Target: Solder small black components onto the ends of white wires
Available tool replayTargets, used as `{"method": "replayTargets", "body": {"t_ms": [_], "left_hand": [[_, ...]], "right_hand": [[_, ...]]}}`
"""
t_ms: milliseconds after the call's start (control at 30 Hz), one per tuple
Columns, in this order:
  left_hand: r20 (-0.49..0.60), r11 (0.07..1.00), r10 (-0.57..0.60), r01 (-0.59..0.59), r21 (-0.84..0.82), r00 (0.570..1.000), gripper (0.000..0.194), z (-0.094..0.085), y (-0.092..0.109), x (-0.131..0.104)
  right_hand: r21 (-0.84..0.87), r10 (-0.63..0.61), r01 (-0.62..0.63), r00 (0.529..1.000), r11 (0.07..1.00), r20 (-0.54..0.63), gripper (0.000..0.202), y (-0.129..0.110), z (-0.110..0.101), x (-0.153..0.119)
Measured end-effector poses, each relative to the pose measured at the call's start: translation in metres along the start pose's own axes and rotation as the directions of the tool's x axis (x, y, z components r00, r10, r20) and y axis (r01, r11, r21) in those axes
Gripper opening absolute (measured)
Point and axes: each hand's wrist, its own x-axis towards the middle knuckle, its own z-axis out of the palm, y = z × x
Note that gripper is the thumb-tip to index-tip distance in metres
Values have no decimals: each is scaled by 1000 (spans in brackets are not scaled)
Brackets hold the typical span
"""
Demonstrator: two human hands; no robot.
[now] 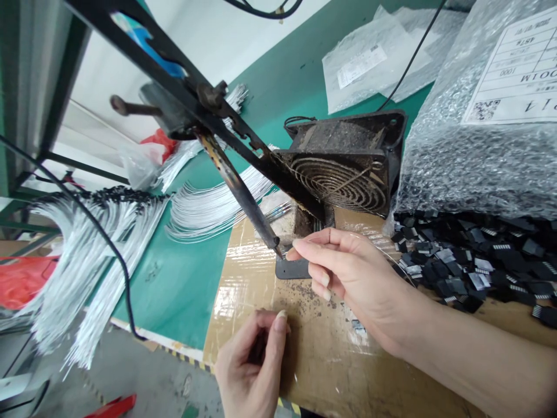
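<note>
A soldering iron [241, 188], clamped to a slotted black metal bar [261, 151], points down at an angle. My right hand [352, 267] is beside its tip, thumb and forefinger pinched on a thin solder wire [391, 259] that trails behind the hand to the right. Lower down, my left hand [255, 360] is closed over the brown board [243, 284], thumb against the curled forefinger; anything between them is hidden. Below my right hand lies a small connector piece [359, 326] with metal contacts.
A dusty fan [343, 168] stands behind the iron's black base [291, 269]. At right, many small black parts [461, 261] lie before a bubble-wrap package [474, 157]. White wires [209, 209] cover the green mat [161, 278] at left. A black cable [104, 238] hangs in front.
</note>
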Motion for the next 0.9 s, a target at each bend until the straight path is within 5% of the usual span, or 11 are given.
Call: {"method": "replayTargets", "body": {"t_ms": [900], "left_hand": [[3,1000,-20,20,-5,1000,27,0,0,-1]], "right_hand": [[-18,-12,11,1000,1000,-10,28,0,1,0]]}}
